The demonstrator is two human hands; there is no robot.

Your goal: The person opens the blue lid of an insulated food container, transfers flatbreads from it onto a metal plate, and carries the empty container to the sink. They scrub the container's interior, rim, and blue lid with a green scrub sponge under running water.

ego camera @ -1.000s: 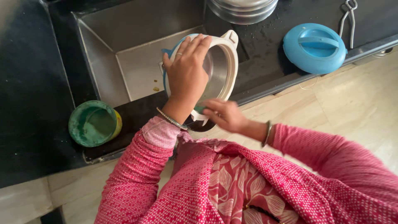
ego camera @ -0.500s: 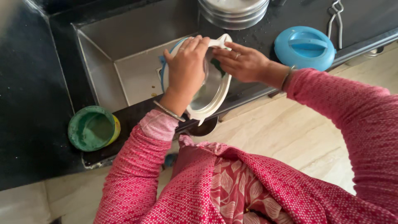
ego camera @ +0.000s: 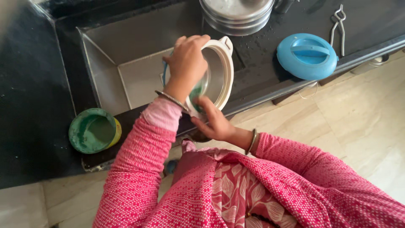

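Head view: your left hand (ego camera: pixel 187 63) covers much of the near rim of the round casserole container (ego camera: pixel 217 71), so you cannot see how its fingers lie on the far side, only that they are closed over the edge, gripping it. The container is tipped on its side above the steel sink (ego camera: pixel 126 50), its mouth turned to your right. It has a cream plastic rim with a small lug at the top, a shiny steel inside, and a sliver of blue outer wall that shows just past your left wrist.

Your right hand (ego camera: pixel 213 120) sits at the lower rim, fingers curled around a green scrubber (ego camera: pixel 197 90) that presses against the inside; most of the scrubber is hidden between the two hands.

On the dark counter (ego camera: pixel 261 59) lies a blue lid (ego camera: pixel 307 56), well apart from the container. Metal tongs (ego camera: pixel 337 23) and a stack of steel vessels (ego camera: pixel 236 12) are cut off by the top edge. A green tub (ego camera: pixel 93 130) stands on the counter left of your left arm.
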